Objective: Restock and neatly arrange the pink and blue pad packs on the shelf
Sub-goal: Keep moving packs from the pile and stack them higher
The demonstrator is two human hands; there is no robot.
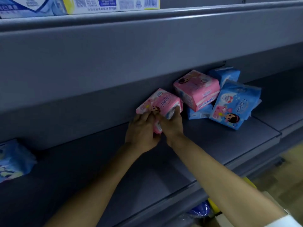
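— What surrounds us?
— A dim grey metal shelf [82,169], its back panel [98,63] rising to an upper shelf [147,15] holding white boxes [111,4]. Tan floor [287,174] shows lower right.
— And our hands?
— Both forearms reach across the shelf's front edge. Our left hand [142,133] and right hand [173,125] both clasp a pink pack [164,102] at the back panel. Just right, a second pink pack [196,89] lies tilted among blue packs [234,105]. A lone blue pack [13,159] sits far left, well apart.
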